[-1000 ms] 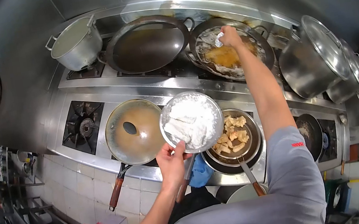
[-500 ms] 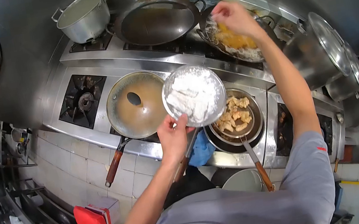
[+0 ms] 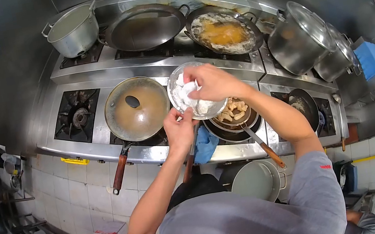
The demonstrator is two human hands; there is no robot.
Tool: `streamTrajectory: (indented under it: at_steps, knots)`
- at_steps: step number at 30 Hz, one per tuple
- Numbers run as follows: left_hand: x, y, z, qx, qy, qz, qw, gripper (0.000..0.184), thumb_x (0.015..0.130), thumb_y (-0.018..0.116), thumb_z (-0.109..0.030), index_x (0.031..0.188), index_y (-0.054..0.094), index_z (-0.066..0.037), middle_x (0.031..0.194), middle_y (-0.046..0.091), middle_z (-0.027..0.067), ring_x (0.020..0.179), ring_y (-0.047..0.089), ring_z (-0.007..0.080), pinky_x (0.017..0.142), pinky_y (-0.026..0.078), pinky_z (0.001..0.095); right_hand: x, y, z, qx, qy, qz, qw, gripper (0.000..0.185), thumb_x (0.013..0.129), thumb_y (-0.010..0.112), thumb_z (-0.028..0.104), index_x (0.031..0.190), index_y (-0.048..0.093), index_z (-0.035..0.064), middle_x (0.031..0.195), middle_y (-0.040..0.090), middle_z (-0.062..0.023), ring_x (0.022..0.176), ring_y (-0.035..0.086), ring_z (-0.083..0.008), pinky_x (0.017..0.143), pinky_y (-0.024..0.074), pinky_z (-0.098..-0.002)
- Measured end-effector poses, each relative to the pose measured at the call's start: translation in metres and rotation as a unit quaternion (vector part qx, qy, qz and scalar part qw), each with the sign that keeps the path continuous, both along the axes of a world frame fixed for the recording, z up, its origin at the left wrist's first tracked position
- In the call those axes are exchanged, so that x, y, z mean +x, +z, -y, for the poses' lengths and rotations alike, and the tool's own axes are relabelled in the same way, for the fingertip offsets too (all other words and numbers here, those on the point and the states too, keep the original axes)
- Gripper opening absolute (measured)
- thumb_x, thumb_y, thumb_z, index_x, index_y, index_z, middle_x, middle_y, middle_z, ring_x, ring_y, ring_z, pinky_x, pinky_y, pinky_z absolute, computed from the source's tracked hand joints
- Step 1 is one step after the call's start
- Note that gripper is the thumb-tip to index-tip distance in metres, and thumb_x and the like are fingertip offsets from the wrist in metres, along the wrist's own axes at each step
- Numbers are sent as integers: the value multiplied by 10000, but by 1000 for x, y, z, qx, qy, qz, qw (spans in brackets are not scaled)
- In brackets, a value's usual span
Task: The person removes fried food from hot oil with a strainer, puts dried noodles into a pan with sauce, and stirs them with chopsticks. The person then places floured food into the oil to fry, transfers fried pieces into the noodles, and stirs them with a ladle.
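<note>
In the head view my left hand (image 3: 181,130) grips the near rim of a metal bowl (image 3: 218,108). Inside lie white, flour-coated pieces (image 3: 183,95). My right hand (image 3: 211,82) is over the bowl, its fingers bent around a flour-coated piece; its far side is partly hidden. Below and right of the bowl, a strainer with fried golden pieces (image 3: 233,110) rests over a dark pan, its wooden handle (image 3: 272,155) pointing toward me. At the back, a wok of bubbling oil (image 3: 225,33) holds yellow foam.
A lidded pan (image 3: 136,109) stands left of the bowl, beside a bare burner (image 3: 79,116). Along the back are an aluminium pot (image 3: 73,33) and another wok (image 3: 145,27). Large lidded pots (image 3: 299,41) stand right. A blue cloth (image 3: 206,144) hangs at the front edge.
My right hand has come back from above the oil wok into the bowl. My left hand still holds the bowl. The camera view has shifted, showing the whole oil wok.
</note>
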State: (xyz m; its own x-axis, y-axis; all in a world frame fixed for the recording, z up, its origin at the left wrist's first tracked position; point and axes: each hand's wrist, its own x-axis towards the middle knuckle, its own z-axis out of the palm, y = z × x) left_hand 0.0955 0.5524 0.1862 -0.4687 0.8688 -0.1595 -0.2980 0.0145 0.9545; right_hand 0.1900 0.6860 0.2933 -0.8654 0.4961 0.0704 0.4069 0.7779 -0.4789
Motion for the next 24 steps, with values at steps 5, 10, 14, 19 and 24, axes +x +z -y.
streamTrajectory:
  at_steps: [5,10,14,19,24]
  knots:
    - [-2,4,-8,6,21,73,997,108,889,621,-85,910,602,19,830,602,57,725,616,112,655,586,263,19,-13,-16,12,45,-134,990,302,740,723,100,1003,596,23,871,620,-117,768,587,-231,669,479,-340]
    - [3,0,-32,-7,25,98,995,150,891,624,-112,968,590,12,833,601,56,740,631,128,660,576,269,28,-8,-29,-33,13,-108,994,304,726,744,113,988,618,26,914,635,-120,795,595,-239,708,485,-336]
    - [2,-4,-51,-1,26,92,995,147,894,626,-120,959,592,7,862,609,62,753,636,137,663,572,275,37,-12,-71,-48,5,-147,988,278,735,750,108,978,633,38,891,637,-88,788,593,-196,711,482,-320]
    - [2,2,-48,-34,61,76,995,105,896,617,-91,895,583,8,866,619,74,749,635,136,659,569,270,89,-9,-193,-40,-198,-179,963,232,785,711,66,993,615,24,850,660,-56,751,589,-102,667,484,-279]
    - [7,8,-43,-57,75,85,992,108,899,612,-76,838,574,5,855,632,83,753,639,133,642,565,258,155,-81,-313,100,-376,18,921,282,676,732,193,886,637,31,862,680,-176,844,663,-317,739,505,-381]
